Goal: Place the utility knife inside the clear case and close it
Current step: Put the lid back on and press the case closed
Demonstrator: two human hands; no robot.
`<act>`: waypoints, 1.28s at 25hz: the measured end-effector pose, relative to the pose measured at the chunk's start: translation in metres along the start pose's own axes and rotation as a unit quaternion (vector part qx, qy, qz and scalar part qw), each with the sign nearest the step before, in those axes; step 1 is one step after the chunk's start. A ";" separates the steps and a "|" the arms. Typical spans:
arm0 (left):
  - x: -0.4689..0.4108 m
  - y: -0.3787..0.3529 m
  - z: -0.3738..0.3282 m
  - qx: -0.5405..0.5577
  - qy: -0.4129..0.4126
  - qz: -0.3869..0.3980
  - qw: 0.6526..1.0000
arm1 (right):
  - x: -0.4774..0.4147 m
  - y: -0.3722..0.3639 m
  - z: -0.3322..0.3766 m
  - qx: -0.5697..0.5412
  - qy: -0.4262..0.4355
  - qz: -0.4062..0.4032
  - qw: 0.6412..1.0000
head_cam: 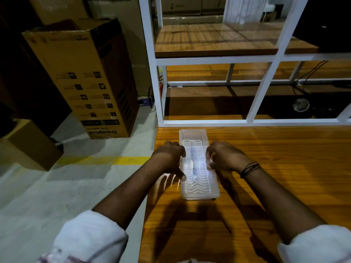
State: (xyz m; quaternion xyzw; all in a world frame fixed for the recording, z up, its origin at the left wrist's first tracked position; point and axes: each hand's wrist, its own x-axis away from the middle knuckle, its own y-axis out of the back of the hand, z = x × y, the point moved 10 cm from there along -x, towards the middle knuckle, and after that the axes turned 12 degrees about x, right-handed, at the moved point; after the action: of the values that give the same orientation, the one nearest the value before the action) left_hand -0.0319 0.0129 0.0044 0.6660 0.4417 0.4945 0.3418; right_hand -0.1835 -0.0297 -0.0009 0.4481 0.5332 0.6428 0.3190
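Observation:
A long clear plastic case [197,192] lies lengthwise on the wooden table [266,168], near its left edge. Its lid with a wavy pattern is down on top. Through the lid a dim bluish utility knife [194,164] shows inside, lying along the case. My left hand [169,158] rests on the case's left side with fingers on the lid edge. My right hand [224,156] presses the right side, fingers curled on the lid. Both hands grip the case between them.
A white metal frame [209,121] with wooden shelves stands right behind the case. The table's left edge drops to a grey floor with a yellow line [106,160]. Tall cardboard boxes [89,82] stand on the floor at left.

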 end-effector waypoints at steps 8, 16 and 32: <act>-0.025 -0.004 0.000 -0.063 0.011 0.112 0.992 | -0.023 -0.014 -0.001 0.017 0.024 0.110 0.994; -0.029 -0.007 -0.001 -0.061 0.028 0.119 0.991 | -0.027 -0.014 0.001 0.066 0.037 0.120 0.990; -0.043 -0.020 0.056 0.550 0.115 -0.135 0.816 | -0.057 -0.051 -0.060 -0.459 -0.231 -0.065 0.856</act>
State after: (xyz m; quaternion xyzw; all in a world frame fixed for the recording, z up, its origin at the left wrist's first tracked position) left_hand 0.0121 -0.0209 -0.0445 0.6150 0.7617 0.1910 -0.0715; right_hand -0.2190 -0.0925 -0.0655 0.3507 0.1168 0.6702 0.6435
